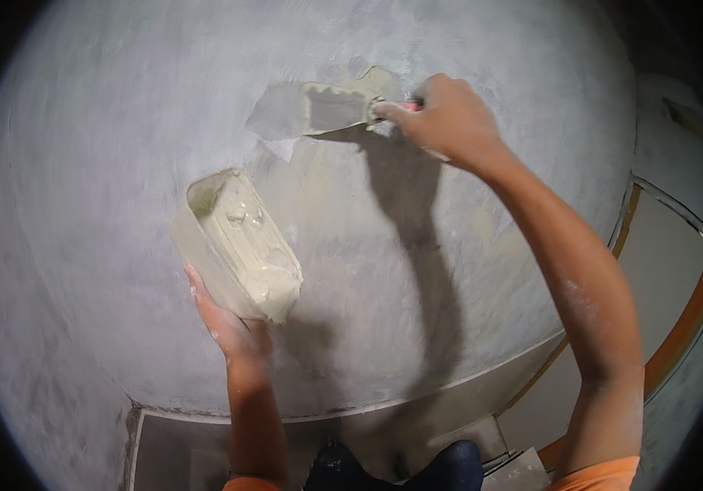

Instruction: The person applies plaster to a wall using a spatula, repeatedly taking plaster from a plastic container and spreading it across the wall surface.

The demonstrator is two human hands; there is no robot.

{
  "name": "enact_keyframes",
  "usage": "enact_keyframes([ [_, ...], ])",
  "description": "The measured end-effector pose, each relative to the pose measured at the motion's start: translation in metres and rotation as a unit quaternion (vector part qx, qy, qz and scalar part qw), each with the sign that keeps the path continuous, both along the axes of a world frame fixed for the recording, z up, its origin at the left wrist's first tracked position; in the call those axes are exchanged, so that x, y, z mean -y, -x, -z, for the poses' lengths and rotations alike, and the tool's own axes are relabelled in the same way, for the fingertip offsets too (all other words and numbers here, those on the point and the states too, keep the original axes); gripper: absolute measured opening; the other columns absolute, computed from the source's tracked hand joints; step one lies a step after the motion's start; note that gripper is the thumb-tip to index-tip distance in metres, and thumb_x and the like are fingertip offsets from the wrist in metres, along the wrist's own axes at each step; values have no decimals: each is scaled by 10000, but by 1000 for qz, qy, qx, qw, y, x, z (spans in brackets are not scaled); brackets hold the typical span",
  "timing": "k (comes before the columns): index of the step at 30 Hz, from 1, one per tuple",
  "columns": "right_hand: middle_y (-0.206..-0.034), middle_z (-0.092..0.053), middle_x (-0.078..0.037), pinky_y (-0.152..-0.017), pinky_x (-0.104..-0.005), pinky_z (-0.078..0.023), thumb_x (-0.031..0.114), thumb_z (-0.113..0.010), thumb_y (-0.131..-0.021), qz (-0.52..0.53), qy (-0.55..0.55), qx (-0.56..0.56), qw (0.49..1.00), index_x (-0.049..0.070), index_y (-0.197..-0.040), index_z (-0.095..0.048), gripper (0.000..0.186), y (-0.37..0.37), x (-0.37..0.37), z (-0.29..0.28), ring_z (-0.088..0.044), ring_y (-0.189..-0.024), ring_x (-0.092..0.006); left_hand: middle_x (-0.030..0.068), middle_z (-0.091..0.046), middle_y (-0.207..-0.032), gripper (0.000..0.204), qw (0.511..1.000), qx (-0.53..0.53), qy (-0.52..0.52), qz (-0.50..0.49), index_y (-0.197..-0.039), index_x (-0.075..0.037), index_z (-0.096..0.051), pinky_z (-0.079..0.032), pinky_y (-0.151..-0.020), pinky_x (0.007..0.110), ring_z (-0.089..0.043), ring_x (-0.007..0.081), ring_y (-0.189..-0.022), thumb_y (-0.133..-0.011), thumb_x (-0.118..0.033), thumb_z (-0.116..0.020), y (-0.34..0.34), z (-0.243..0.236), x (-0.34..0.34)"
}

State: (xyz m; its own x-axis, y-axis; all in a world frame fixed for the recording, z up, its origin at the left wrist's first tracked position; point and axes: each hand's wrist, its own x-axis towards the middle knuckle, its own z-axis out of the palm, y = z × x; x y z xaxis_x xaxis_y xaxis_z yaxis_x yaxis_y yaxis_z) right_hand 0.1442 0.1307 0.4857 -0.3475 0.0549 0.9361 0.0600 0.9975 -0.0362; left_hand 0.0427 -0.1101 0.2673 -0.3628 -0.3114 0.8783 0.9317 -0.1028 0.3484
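My left hand holds up a rectangular plastic tub from below, tilted so its opening faces me. Thick cream-coloured filler coats the inside and is heaped at the lower end. Higher up and to the right, my right hand is closed round the reddish handle of a putty knife. The wide blade of the putty knife points left and lies close against the wall, its edges smeared with filler. Around the blade, the wall has a ragged patch, darker grey on the left and cream at the upper right.
The grey plastered wall fills most of the view, with my right arm's shadow across it. Below runs a tiled ledge or floor, where my dark-clad knees show. A pale panel with an orange-brown edge stands at the right.
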Motion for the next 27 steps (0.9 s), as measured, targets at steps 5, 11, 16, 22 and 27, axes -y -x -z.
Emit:
enact_keyframes([
  [5,-521,-462,-136,-509,-439,-348,578,-732,-852,99,12,34,994,-38,-631,-649,660,-48,-82,-14,-415,-489,-232,117,-448,-1480,649,897,164,-227,341,-1536,-53,-318,-452,-1088,405,-490,263,-1342,-1085,-519,-360,-27,-12,2],
  [11,-528,-453,-129,-527,-447,-344,543,-743,-858,230,-70,-90,966,-51,-632,-636,644,-111,-167,-12,-400,-512,-250,127,-447,-1488,669,920,150,-228,282,-1536,-51,-320,-437,-1097,408,-487,274,-1345,-1081,-540,-364,-18,-12,-5],
  [16,-518,-408,-117,-520,-426,-341,506,-744,-870,130,22,-25,991,-54,-639,-611,621,-102,-129,-32,-370,-503,-226,134,-439,-1491,673,908,149,-246,304,-1534,-37,-314,-439,-1106,413,-476,276,-1359,-1083,-534,-361,-27,-16,-7],
  [22,-621,-545,-199,-590,-450,-438,496,-738,-867,56,4,12,998,-61,-702,-666,586,-54,-16,-33,-538,-580,-277,130,-425,-1496,663,910,106,-208,342,-1544,-35,-299,-450,-1110,428,-462,286,-1380,-1090,-516,-336,-27,-15,5],
  [27,-814,-708,-207,-662,-454,-504,506,-755,-861,190,-16,9,982,-27,-893,-713,535,-68,-26,-51,-659,-726,-371,127,-425,-1490,661,918,107,-194,329,-1539,-20,-305,-449,-1112,430,-466,280,-1373,-1093,-508,-325,-16,-6,0],
])
